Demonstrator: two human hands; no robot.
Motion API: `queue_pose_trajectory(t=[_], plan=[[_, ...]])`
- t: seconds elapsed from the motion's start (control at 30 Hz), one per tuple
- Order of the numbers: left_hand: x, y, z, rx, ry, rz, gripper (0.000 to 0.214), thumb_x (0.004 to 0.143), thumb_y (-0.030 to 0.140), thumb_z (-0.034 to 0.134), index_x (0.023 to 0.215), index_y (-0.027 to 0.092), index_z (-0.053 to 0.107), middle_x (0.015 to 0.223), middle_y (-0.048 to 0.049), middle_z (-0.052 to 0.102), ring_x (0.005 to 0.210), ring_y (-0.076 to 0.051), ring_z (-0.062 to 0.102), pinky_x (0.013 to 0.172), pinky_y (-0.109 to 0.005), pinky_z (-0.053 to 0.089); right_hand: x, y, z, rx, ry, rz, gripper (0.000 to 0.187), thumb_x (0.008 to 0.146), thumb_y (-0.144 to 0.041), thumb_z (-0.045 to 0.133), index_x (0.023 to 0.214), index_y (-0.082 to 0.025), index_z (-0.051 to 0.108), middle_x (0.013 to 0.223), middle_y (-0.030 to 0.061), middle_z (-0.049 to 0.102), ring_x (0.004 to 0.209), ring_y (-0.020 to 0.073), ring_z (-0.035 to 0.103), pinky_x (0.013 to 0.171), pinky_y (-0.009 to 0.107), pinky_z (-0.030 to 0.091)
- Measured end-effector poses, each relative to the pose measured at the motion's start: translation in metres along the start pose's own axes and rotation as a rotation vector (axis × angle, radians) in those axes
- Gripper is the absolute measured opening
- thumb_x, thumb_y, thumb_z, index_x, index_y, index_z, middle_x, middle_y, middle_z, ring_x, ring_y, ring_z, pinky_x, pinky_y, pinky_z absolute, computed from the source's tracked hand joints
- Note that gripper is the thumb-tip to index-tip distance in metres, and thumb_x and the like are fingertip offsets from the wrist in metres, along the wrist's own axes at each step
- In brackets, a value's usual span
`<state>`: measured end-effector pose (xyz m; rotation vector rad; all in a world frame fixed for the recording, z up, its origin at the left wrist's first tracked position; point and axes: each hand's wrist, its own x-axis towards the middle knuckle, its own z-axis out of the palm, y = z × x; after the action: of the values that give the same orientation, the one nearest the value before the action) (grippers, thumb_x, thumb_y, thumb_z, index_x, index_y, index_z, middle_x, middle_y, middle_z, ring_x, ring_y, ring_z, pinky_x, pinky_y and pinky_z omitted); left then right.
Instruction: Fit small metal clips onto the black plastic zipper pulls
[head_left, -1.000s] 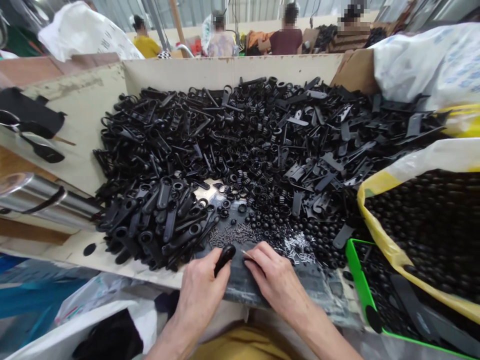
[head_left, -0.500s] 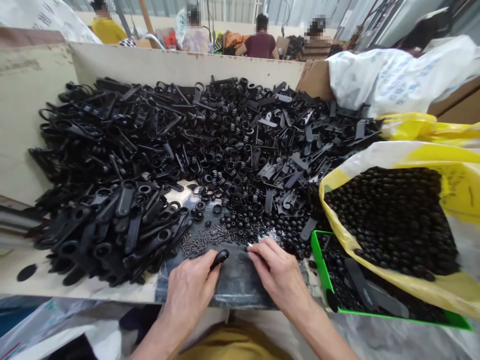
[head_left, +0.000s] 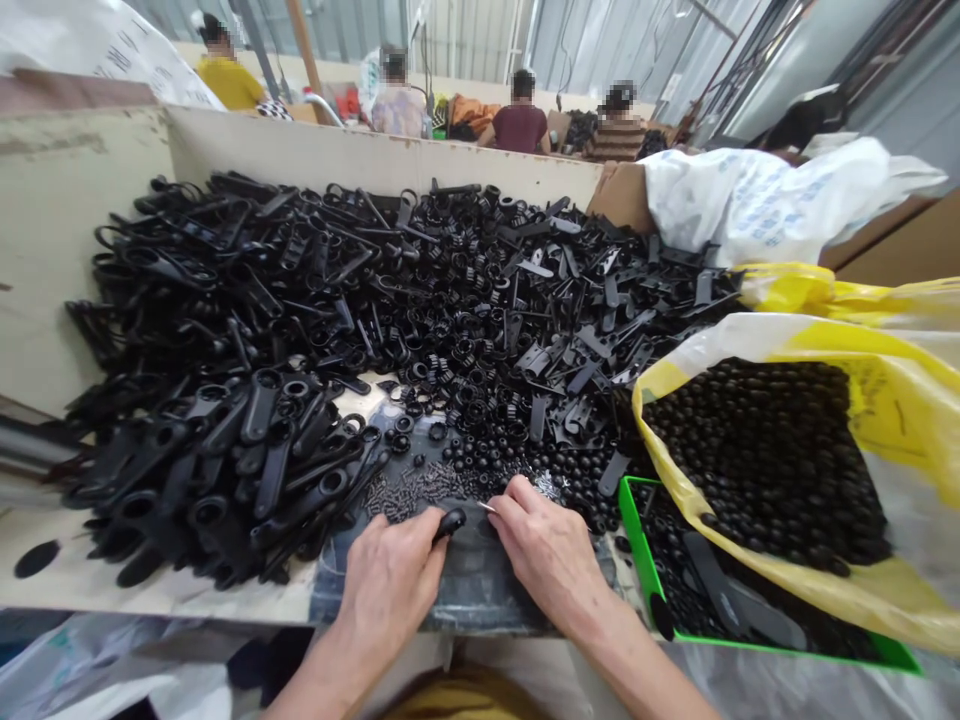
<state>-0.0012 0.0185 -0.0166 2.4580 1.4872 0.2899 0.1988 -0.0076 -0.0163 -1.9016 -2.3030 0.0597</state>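
Observation:
My left hand [head_left: 396, 565] is closed around a black plastic handle piece [head_left: 450, 524]; only its rounded end sticks out past the thumb, and the rest is hidden in the palm. Across a small gap, my right hand [head_left: 544, 545] pinches a thin silver pin [head_left: 487, 507] that points left toward that piece. Both hands are low over a dark work mat [head_left: 480, 585]. Just beyond the fingers lie small grey springs or screws [head_left: 420, 487], too small to tell which, and a little heap of shiny silver pins [head_left: 545, 484]. Black beads [head_left: 480, 455] are scattered behind them.
Black handle parts [head_left: 255, 410] are heaped at left, with black rings and clips [head_left: 570, 340] piled behind. At right, a yellow-and-white bag [head_left: 750, 335] of black beads overlaps a green tray [head_left: 637, 530]. A pale board [head_left: 360, 145] walls the back; several people sit beyond it.
The view has tilted, so the scene sits slightly lower. My right hand has come a little nearer my left, and the silver pin now shows more clearly. Both holds stay the same.

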Motion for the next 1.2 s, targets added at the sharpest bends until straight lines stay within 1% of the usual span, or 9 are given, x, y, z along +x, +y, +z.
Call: queue_pose_trajectory(t=[0.13,0.23,0.3,0.37,0.43,0.53,0.73,1.03,1.2], plan=[[-0.001,0.001,0.004,-0.076,0.015,-0.009,0.026,0.093,0.006,0.052,0.093,0.021,0.073,0.079,-0.0050,0.081,0.074,-0.028,0.077,0.078,-0.039,0.043,-0.001,0.001,0.007,0.052,0.097,-0.019,0.021,0.103,-0.014,0.054,0.089,-0.022,0.068,0.089,0.0032,0.065,0.067,0.0166,0.066,0.053,0.028,0.034],[-0.004,-0.001,0.002,-0.117,0.034,-0.034,0.024,0.093,0.009,0.052,0.090,0.022,0.072,0.078,-0.0031,0.080,0.071,-0.025,0.075,0.074,-0.035,0.043,-0.003,-0.002,0.003,0.318,0.200,-0.027,0.026,0.107,-0.018,0.046,0.093,-0.021,0.068,0.091,0.0049,0.065,0.073,0.0176,0.066,0.061,0.027,0.042],[-0.006,-0.002,-0.001,-0.351,0.040,-0.139,0.021,0.096,0.021,0.054,0.082,0.021,0.069,0.071,-0.0016,0.074,0.065,-0.021,0.068,0.065,-0.030,0.041,-0.006,-0.007,-0.005,0.608,0.226,-0.003,0.025,0.108,-0.023,0.048,0.096,-0.022,0.069,0.089,0.0033,0.065,0.076,0.0169,0.065,0.066,0.025,0.046],[-0.009,-0.001,-0.006,-0.740,0.034,-0.284,0.028,0.096,0.039,0.058,0.077,0.020,0.065,0.066,0.0007,0.064,0.059,-0.015,0.056,0.057,-0.025,0.036,-0.010,-0.014,-0.013,0.857,0.234,0.046,0.023,0.107,-0.028,0.053,0.093,-0.024,0.071,0.084,0.0009,0.064,0.074,0.0160,0.063,0.066,0.024,0.046],[-0.011,0.003,-0.010,-1.089,0.012,-0.398,0.038,0.090,0.055,0.066,0.078,0.018,0.065,0.064,0.0033,0.054,0.055,-0.011,0.043,0.051,-0.022,0.030,-0.013,-0.023,-0.017,1.014,0.260,0.102,0.025,0.105,-0.033,0.057,0.088,-0.024,0.073,0.080,-0.0002,0.064,0.073,0.0160,0.061,0.064,0.024,0.045],[-0.014,0.011,-0.014,-1.356,-0.033,-0.526,0.051,0.077,0.067,0.077,0.086,0.017,0.069,0.060,0.0077,0.042,0.051,-0.007,0.028,0.047,-0.019,0.022,-0.012,-0.032,-0.015,1.145,0.306,0.168,0.027,0.103,-0.039,0.060,0.087,-0.024,0.075,0.078,0.0001,0.065,0.071,0.0162,0.059,0.062,0.024,0.044],[-0.015,0.018,-0.008,-1.457,-0.046,-0.558,0.056,0.069,0.071,0.083,0.078,0.018,0.066,0.053,0.0118,0.032,0.047,-0.004,0.014,0.042,-0.018,0.012,-0.009,-0.037,-0.006,1.185,0.321,0.172,0.027,0.101,-0.040,0.064,0.087,-0.023,0.079,0.074,0.0004,0.064,0.069,0.0164,0.058,0.061,0.025,0.043],[-0.015,0.023,-0.016,-1.484,-0.080,-0.606,0.060,0.065,0.071,0.085,0.079,0.017,0.063,0.053,0.0126,0.033,0.048,-0.004,0.017,0.043,-0.019,0.012,-0.011,-0.038,-0.006,1.113,0.384,0.108,0.024,0.101,-0.033,0.064,0.086,-0.024,0.079,0.072,-0.0001,0.063,0.067,0.0164,0.059,0.060,0.024,0.045],[-0.017,0.025,-0.014,-1.536,-0.112,-0.616,0.047,0.075,0.059,0.084,0.084,0.017,0.065,0.049,0.0130,0.035,0.045,-0.005,0.018,0.044,-0.020,0.012,-0.013,-0.035,-0.006,1.094,0.370,0.108,0.022,0.100,-0.030,0.064,0.086,-0.023,0.079,0.071,-0.0004,0.062,0.065,0.0155,0.058,0.058,0.024,0.044]])
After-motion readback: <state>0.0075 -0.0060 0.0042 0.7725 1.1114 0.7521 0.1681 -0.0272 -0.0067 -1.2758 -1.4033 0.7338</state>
